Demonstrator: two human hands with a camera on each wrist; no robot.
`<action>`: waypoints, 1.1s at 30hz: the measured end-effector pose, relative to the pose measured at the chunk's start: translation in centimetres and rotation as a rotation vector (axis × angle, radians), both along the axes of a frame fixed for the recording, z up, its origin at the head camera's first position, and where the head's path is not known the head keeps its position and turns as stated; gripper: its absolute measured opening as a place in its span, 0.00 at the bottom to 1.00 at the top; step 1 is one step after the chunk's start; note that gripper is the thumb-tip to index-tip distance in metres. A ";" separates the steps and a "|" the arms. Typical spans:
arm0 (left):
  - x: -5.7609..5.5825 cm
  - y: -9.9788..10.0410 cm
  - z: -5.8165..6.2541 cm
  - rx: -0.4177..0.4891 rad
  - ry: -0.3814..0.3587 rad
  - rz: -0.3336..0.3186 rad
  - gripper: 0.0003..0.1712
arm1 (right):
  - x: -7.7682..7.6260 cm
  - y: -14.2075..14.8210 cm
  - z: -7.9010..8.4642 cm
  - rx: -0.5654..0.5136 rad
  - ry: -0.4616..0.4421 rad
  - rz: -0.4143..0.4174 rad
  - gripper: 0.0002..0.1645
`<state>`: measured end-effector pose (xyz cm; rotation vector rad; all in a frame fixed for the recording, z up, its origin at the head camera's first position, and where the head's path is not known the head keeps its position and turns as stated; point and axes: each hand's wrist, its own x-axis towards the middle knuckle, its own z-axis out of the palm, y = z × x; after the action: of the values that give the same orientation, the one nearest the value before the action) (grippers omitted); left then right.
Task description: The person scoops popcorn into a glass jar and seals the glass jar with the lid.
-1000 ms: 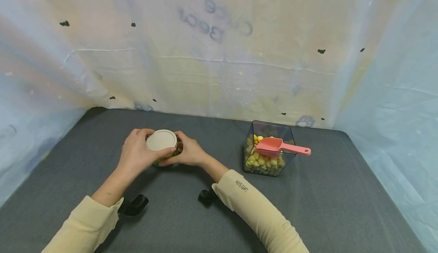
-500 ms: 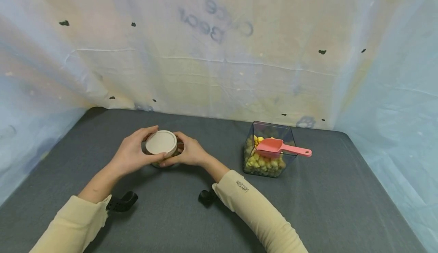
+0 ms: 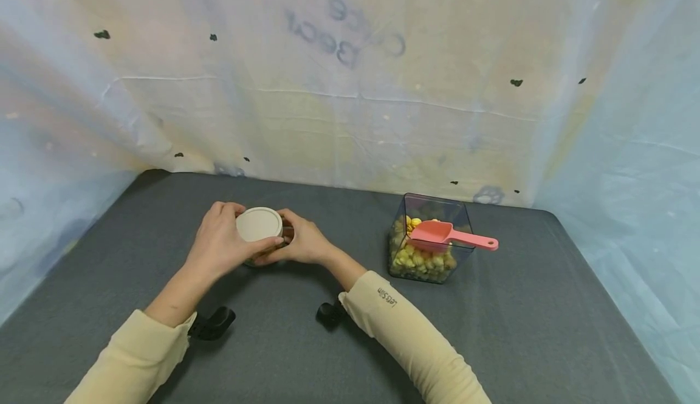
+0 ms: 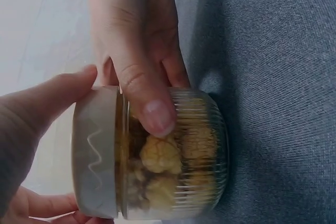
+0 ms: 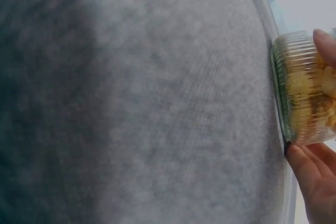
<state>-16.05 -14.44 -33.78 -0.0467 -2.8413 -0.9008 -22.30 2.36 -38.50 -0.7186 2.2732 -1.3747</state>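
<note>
A ribbed glass jar (image 4: 202, 177) stands upright on the grey table, with yellow, popcorn-like pieces inside. Its cream lid (image 3: 259, 224) sits on the mouth, a wavy line marking the side in the left wrist view. My left hand (image 3: 219, 243) grips the lid around its rim, thumb on the near side and fingers on the far side. Around the glass body below, my right hand (image 3: 306, 241) holds the jar, its thumb (image 4: 152, 111) pressed against the ribs. In the right wrist view, the jar's base is close against the cloth.
To the right stands a clear square container (image 3: 392, 258) with more yellow pieces. A pink scoop (image 3: 437, 234) lies across it, handle sticking out past the right rim. Grey cloth (image 3: 519, 319) covers the table, and a pale plastic sheet (image 3: 350, 136) hangs behind.
My left hand and forearm swung left half a second ago, then came back rightward, thumb now farther right along the lid. My right hand and the jar stay nearly in place.
</note>
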 end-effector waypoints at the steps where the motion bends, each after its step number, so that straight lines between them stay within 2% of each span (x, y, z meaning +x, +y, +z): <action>1: 0.0 0.0 0.1 -0.005 -0.006 0.001 0.54 | 0.0 0.0 0.0 0.000 0.001 0.001 0.45; 8: 0.0 0.2 0.3 -0.045 -0.015 -0.010 0.50 | -0.1 0.0 0.0 0.002 0.004 -0.004 0.45; 16: 0.1 0.0 0.2 -0.062 0.034 -0.046 0.45 | -0.1 0.0 0.4 -0.003 0.017 0.019 0.48; 25: -0.9 -1.8 0.0 -0.089 0.022 -0.208 0.46 | -0.3 0.0 0.3 0.005 0.053 0.042 0.48; 33: -1.6 -3.3 -0.5 0.032 -0.008 -0.371 0.45 | -0.6 0.0 0.2 -0.011 0.034 0.069 0.49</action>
<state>-17.69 -17.76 -34.25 -0.5839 -2.8739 -1.0117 -22.88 2.40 -38.30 -0.8224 2.2466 -1.3538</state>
